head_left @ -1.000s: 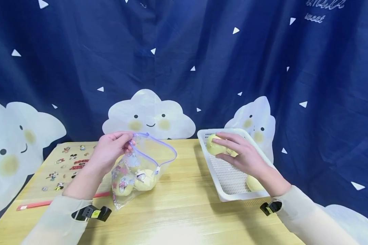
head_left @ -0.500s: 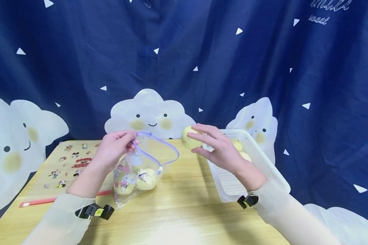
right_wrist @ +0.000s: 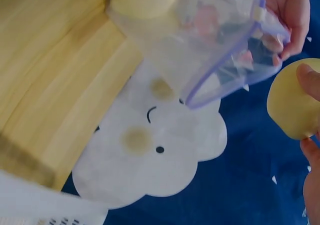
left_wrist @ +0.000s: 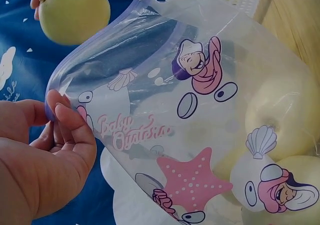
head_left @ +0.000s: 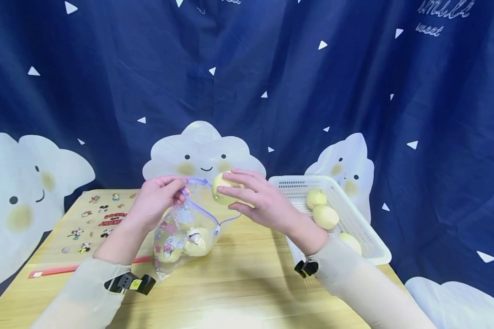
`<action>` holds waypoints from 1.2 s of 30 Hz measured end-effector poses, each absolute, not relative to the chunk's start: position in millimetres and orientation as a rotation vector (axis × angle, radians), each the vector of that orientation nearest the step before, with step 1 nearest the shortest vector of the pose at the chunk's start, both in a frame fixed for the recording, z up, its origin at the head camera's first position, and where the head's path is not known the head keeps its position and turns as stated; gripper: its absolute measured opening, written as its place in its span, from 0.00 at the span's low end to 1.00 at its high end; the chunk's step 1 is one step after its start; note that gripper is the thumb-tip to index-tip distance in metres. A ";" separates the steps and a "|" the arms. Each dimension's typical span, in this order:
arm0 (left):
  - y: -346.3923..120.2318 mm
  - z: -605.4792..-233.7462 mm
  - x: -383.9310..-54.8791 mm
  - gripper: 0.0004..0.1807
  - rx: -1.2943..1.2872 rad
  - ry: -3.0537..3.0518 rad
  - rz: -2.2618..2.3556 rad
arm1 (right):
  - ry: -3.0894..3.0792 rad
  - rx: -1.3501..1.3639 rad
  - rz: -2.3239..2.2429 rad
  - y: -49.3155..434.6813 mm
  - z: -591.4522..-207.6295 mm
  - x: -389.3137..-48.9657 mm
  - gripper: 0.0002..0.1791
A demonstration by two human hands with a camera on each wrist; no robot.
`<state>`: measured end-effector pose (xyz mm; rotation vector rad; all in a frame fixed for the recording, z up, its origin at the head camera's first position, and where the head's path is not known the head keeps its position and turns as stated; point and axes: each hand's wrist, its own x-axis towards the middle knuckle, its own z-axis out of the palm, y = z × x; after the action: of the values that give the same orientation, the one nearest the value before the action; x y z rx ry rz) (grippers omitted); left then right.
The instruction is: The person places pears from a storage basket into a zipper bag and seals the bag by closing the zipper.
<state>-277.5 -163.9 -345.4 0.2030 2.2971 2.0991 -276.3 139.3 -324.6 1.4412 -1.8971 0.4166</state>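
Note:
My left hand [head_left: 158, 201] pinches the purple zip rim of a clear printed zip bag [left_wrist: 195, 150], whose mouth gapes to the right. Several pale yellow pears lie in the bag's lower part, one of them the round pear [head_left: 197, 242] near its front. In my right hand [head_left: 267, 201] is another pear [head_left: 224, 188], gripped by fingertips and thumb just above the bag's mouth. Seen from the right wrist, the held pear [right_wrist: 295, 100] is apart from the purple rim. The left wrist view shows it beyond the bag's opening.
A white perforated basket [head_left: 378, 249] stands at the right, with several pears [head_left: 326, 217] along its right side. A flat cartoon-printed pouch with a red slider strip [head_left: 53, 272] lies on the wooden table [head_left: 230, 283] at the left. A dark blue curtain hangs behind.
My right hand has lifted a pear out of the basket and carried it left to the bag's mouth. The left hand still holds the bag's rim in nearly the same place.

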 end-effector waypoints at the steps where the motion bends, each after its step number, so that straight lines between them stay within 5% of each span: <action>1: -163.5 -345.3 -277.6 0.23 0.203 2.299 2.098 | -1.908 1.442 0.412 136.4 -325.8 -275.9 0.29; 23: -159.8 -339.3 -276.7 0.23 0.205 2.320 2.107 | -2.623 0.997 1.207 93.3 -364.7 -283.1 0.32; 36: -165.2 -342.1 -276.7 0.22 0.146 2.314 2.140 | -2.515 0.895 1.330 102.0 -356.9 -270.5 0.14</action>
<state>-276.7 -165.2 -342.1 0.1459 2.3138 2.1396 -270.5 102.0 -356.9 0.8953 -2.5153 1.3299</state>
